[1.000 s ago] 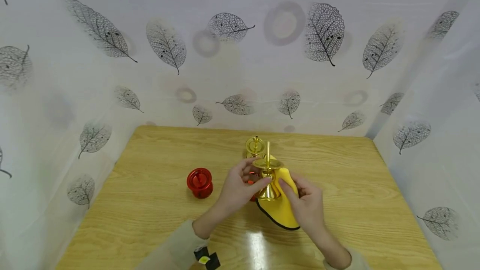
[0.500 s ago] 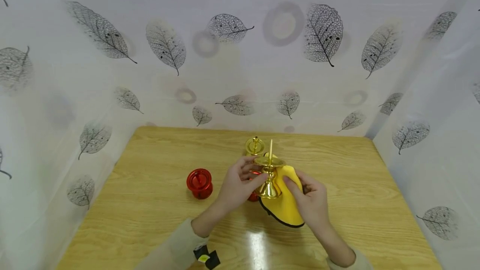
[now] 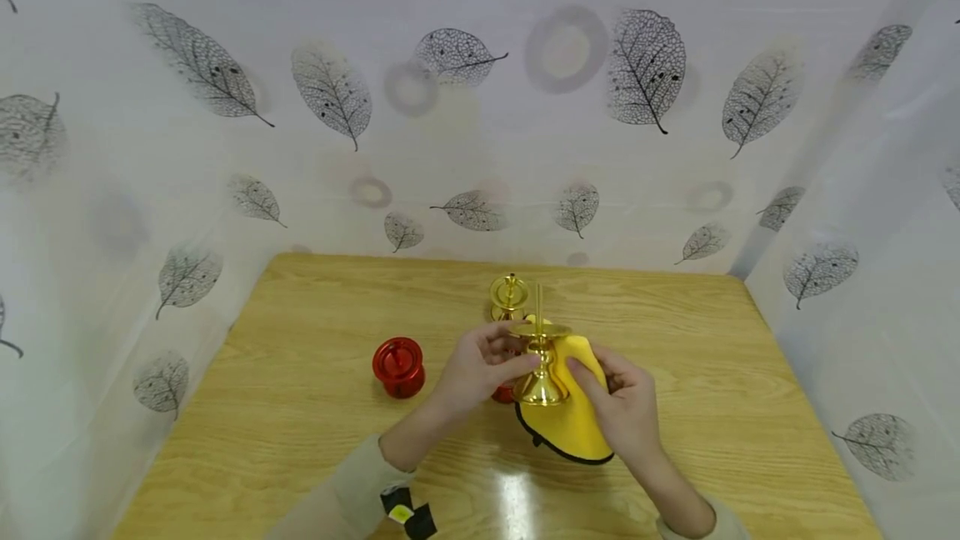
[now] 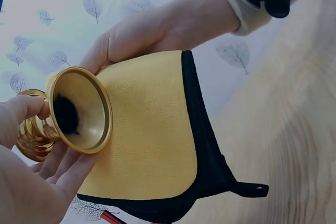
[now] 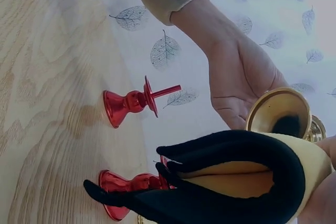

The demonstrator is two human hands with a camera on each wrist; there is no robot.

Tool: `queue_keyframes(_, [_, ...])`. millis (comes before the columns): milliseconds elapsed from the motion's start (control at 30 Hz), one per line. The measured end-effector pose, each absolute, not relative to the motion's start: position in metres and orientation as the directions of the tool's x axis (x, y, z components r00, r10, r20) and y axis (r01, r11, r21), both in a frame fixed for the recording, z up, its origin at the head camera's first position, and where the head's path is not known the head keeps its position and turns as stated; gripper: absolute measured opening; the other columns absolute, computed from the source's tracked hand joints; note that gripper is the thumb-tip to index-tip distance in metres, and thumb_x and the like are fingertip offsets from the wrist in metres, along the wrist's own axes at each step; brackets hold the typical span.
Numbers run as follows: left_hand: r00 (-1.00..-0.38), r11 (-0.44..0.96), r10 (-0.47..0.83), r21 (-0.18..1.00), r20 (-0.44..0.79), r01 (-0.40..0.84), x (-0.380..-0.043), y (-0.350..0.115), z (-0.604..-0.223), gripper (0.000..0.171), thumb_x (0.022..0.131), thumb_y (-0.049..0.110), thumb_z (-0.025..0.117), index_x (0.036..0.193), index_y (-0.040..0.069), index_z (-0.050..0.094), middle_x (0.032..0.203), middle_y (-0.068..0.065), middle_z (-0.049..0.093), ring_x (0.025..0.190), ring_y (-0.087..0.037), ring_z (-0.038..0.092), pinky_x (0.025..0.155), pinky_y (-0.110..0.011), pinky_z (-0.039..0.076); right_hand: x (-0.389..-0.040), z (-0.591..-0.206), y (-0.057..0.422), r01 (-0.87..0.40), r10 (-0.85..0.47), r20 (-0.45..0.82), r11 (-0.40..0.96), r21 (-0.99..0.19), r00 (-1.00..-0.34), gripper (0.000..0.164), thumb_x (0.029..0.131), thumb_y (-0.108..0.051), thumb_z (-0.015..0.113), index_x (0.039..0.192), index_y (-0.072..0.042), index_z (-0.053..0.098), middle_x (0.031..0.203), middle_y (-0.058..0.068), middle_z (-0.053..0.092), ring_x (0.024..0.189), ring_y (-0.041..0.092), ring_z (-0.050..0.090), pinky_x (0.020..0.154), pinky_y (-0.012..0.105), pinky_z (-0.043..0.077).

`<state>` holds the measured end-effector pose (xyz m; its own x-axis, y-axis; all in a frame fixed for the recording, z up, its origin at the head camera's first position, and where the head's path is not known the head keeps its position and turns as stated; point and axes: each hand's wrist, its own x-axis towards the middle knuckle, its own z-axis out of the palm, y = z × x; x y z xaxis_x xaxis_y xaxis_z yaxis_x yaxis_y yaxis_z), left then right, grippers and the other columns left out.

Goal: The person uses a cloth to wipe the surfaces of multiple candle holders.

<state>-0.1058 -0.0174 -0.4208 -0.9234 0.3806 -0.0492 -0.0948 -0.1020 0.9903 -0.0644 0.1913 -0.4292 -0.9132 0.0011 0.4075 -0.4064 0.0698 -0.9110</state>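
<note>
In the head view my left hand [image 3: 468, 369] holds a shiny gold candlestick [image 3: 541, 390] upright above the table, thumb across its stem. A tall pin rises from its round drip plate. My right hand [image 3: 630, 411] pinches a yellow cloth [image 3: 573, 432] with black edging against the candlestick's right side. The cloth [image 4: 152, 129] is folded over, and a small black loop sticks out from its edge in the left wrist view. That view also shows the hollow underside of the candlestick's base. The right fingertips are partly hidden behind the cloth.
A red candlestick [image 3: 399, 367] stands left of my hands on the wooden table [image 3: 315, 315]. Another red candlestick [image 3: 503, 392] is mostly hidden behind the left hand. Behind it stands a second gold candlestick [image 3: 509, 294]. A leaf-patterned curtain [image 3: 480, 148] surrounds the table.
The right hand and cloth have shifted slightly right. The held candlestick rose and tilted a little, then came back down; the left hand keeps its hold.
</note>
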Motion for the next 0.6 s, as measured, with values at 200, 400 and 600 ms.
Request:
queue_keyframes(200, [-0.952,-0.014,0.303,0.998,-0.053,-0.060,-0.108,-0.015,-0.423,0.063,0.091,0.012,0.083,0.147,0.002,0.056,0.122,-0.020,0.073,0.093,-0.014,0.072,0.074,-0.020,0.060,-0.061,-0.432,0.186,-0.491,-0.007,0.498,0.179,-0.853,-0.867,0.026,0.092,0.016,0.068,0.118,0.014,0.073,0.101,0.022,0.080,0.081,0.003,0.078,0.063,0.024,0.063])
queue_keyframes(400, [-0.967,0.047,0.253,0.999,0.008,0.020,-0.107,-0.013,-0.424,0.062,0.091,0.018,0.084,0.144,0.002,0.056,0.123,-0.020,0.073,0.097,-0.023,0.073,0.075,-0.021,0.061,-0.060,-0.432,0.180,-0.493,0.043,0.517,0.246,-0.835,-0.855,0.027,0.091,0.017,0.069,0.117,0.012,0.074,0.102,0.032,0.077,0.083,0.000,0.077,0.065,0.022,0.063])
queue_keyframes(600, [-0.959,-0.021,0.284,1.000,0.019,0.013,-0.101,-0.016,-0.420,0.054,0.097,0.013,0.076,0.146,0.001,0.056,0.127,-0.025,0.071,0.094,-0.014,0.071,0.074,-0.020,0.057,-0.056,-0.425,0.186,-0.390,0.114,0.416,0.196,-0.900,-0.902,0.023,0.093,0.013,0.069,0.115,0.011,0.075,0.093,0.000,0.082,0.068,0.002,0.075,0.056,0.021,0.061])
